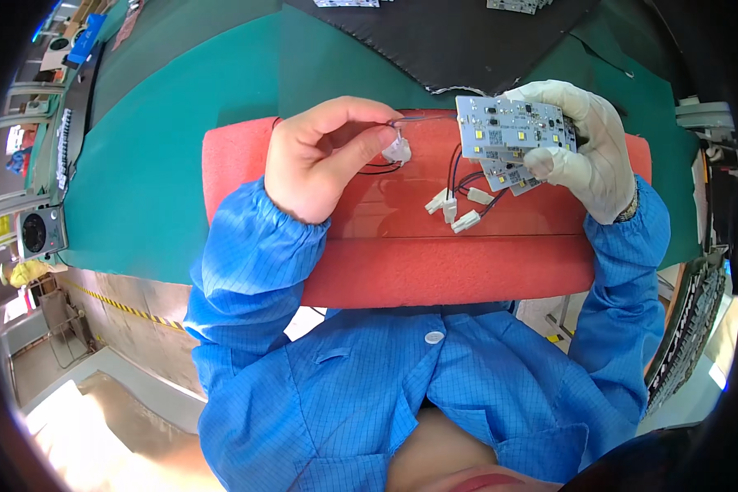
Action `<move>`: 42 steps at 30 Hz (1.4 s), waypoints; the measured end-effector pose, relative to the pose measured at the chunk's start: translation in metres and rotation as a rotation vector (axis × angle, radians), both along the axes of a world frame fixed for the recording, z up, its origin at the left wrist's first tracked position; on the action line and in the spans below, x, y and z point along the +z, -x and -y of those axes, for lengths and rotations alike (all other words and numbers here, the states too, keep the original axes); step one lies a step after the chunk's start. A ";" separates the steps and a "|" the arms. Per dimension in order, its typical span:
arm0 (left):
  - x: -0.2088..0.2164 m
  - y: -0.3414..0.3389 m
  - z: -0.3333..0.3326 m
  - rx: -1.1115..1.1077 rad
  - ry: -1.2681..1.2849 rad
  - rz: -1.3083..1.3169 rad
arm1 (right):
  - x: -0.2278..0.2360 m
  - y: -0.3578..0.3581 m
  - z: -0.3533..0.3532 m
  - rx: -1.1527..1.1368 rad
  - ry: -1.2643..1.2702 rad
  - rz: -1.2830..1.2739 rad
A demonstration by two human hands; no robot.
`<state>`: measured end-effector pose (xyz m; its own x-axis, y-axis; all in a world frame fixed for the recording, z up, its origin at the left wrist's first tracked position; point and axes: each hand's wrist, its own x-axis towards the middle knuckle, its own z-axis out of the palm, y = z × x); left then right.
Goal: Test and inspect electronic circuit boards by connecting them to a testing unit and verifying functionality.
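Observation:
My gloved right hand (603,148) grips a small stack of white circuit boards (517,127) dotted with yellowish square LEDs, held above a red foam pad. Below the boards hang dark wires (453,168) ending in several white plug connectors (466,220). My bare left hand (324,156) pinches dark wires (425,119) between thumb and forefinger; they run across to the boards. At its fingertips is a white connector piece (398,150), partly covered, so its exact shape is unclear.
The red pad (435,271) lies along the near edge of a green-topped bench (156,189). Farther off, a black mat (467,41) carries more circuit boards (517,5). A grey device with a round dark face (41,233) stands at the left; a dark rack (687,328) is at the lower right.

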<state>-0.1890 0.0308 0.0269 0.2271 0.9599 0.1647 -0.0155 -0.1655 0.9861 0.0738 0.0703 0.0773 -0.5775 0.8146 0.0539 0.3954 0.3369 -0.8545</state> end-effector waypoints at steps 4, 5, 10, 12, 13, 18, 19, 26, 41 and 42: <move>-0.001 0.003 0.003 0.009 -0.096 -0.171 | -0.014 -0.017 -0.002 -0.033 -0.183 0.083; 0.001 0.003 0.003 -0.014 -0.080 -0.207 | -0.021 -0.024 -0.003 -0.041 -0.192 0.056; -0.010 0.003 0.002 0.022 -0.291 -0.272 | -0.007 -0.011 -0.004 0.038 0.332 -0.060; -0.004 0.003 0.002 0.021 -0.321 -0.321 | -0.010 -0.004 -0.002 -0.062 0.270 -0.075; -0.004 0.004 0.001 0.017 -0.369 -0.358 | -0.015 -0.009 -0.004 0.022 0.168 -0.030; 0.001 0.003 0.003 0.065 -0.429 -0.469 | -0.037 -0.033 -0.022 0.221 -0.380 0.242; 0.000 0.004 0.003 0.066 -0.409 -0.469 | -0.034 -0.033 -0.024 0.285 -0.258 0.212; -0.003 0.004 0.001 0.044 -0.456 -0.453 | -0.042 -0.027 -0.016 0.090 -0.072 0.015; 0.000 -0.002 -0.001 0.013 -0.429 -0.404 | -0.004 0.005 -0.009 -0.660 0.850 -0.188; 0.001 -0.001 0.000 0.039 -0.449 -0.424 | -0.006 0.008 -0.011 -0.646 0.845 -0.216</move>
